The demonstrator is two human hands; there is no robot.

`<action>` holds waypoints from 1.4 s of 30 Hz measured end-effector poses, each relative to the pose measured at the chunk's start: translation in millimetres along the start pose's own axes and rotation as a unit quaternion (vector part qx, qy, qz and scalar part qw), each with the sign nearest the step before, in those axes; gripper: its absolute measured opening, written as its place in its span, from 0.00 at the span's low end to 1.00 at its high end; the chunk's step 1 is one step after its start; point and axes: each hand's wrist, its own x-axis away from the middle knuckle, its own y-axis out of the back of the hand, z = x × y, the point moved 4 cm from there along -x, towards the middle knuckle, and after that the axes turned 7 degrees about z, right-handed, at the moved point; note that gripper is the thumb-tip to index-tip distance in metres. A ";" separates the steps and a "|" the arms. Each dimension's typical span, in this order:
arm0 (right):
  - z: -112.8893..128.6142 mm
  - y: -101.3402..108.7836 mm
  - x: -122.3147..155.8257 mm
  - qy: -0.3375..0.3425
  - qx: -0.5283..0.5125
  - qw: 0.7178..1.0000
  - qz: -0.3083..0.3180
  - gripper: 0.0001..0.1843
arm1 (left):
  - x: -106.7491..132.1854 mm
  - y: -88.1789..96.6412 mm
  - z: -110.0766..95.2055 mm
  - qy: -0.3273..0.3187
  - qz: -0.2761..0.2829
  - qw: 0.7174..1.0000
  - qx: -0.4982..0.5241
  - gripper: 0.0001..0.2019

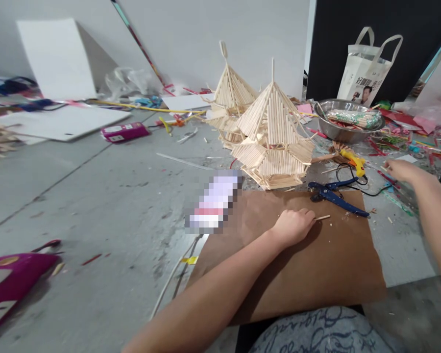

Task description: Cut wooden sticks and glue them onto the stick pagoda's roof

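Note:
My left hand (293, 226) rests on a brown cardboard sheet (316, 264), fingers curled round a short wooden stick (322, 217) that pokes out to the right. My right hand (400, 169) reaches out to the right over the littered floor, fingers pinched on a small stick piece. Between the hands lie blue pliers (336, 195) and a yellow glue gun (354, 161) with a black cord. Just beyond the cardboard stands a tiered stick-built pavilion model (274, 142), with a second one (230, 98) behind it.
A metal bowl (347, 122) holds wrapped sticks, and a white tote bag (369, 68) stands behind it. Coloured scraps litter the right side. A magenta box (125, 131) and white boards lie at the left, another magenta pack (11, 284) at the near left.

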 end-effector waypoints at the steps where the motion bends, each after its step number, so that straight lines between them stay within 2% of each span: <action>1: 3.9 5.6 4.1 0.000 -0.023 1.000 0.018 0.08 | -0.4 0.3 1.0 0.011 0.003 1.000 -0.002 0.15; 2: 11.7 10.2 9.4 0.005 -0.049 0.998 0.047 0.11 | -0.7 1.2 1.9 0.023 0.006 1.000 -0.004 0.15; 3: 23.8 13.9 16.0 0.022 -0.161 0.983 0.083 0.13 | -0.7 2.9 2.5 0.033 0.006 0.999 -0.004 0.14; 5: 58.8 24.3 31.3 0.087 -0.361 0.921 0.114 0.11 | 0.1 9.6 2.7 0.048 -0.006 0.999 0.004 0.13; 6: 78.9 30.0 39.3 0.126 -0.427 0.888 0.119 0.09 | 0.7 14.6 2.4 0.053 -0.021 0.998 0.017 0.12; 9: 134.8 42.4 58.2 0.195 -0.521 0.820 0.131 0.12 | 3.1 36.1 2.3 0.063 -0.109 0.985 0.119 0.11; 12: 177.3 49.7 65.7 0.246 -0.559 0.779 0.139 0.13 | 4.9 59.9 6.4 0.064 -0.225 0.932 0.278 0.12; 14: 198.6 52.1 65.3 0.272 -0.570 0.761 0.146 0.13 | 3.6 70.5 11.2 0.066 -0.249 0.879 0.401 0.13; 16: 215.9 54.3 62.7 0.294 -0.575 0.750 0.145 0.13 | 1.0 77.4 14.9 0.058 -0.238 0.818 0.521 0.14; 18: 230.9 57.2 60.1 0.311 -0.576 0.744 0.133 0.13 | -0.1 83.7 18.4 0.051 -0.237 0.771 0.589 0.11; 20: 243.7 61.1 58.3 0.320 -0.573 0.745 0.116 0.12 | 0.4 88.8 23.7 0.051 -0.265 0.741 0.615 0.09; 22: 252.9 66.2 56.8 0.315 -0.573 0.753 0.079 0.11 | 2.1 91.6 32.4 0.058 -0.326 0.708 0.624 0.09; 25: 259.0 73.9 54.4 0.300 -0.571 0.764 0.008 0.11 | 5.4 91.1 50.1 0.083 -0.438 0.635 0.630 0.10; 28: 259.8 74.9 51.0 0.305 -0.550 0.777 -0.012 0.10 | 5.6 88.8 66.4 0.111 -0.492 0.588 0.632 0.12; 31: 256.6 70.1 47.4 0.309 -0.533 0.788 -0.003 0.09 | 3.8 88.7 77.3 0.141 -0.493 0.584 0.629 0.13; 34: 252.4 65.6 45.9 0.309 -0.524 0.793 0.002 0.09 | 2.8 90.7 83.0 0.172 -0.474 0.607 0.614 0.12; 37: 248.9 64.2 46.1 0.310 -0.519 0.797 0.000 0.09 | 2.9 93.9 84.1 0.199 -0.454 0.625 0.603 0.11; 42: 246.5 63.8 47.4 0.323 -0.504 0.801 -0.005 0.07 | 2.7 100.6 79.1 0.210 -0.433 0.627 0.613 0.10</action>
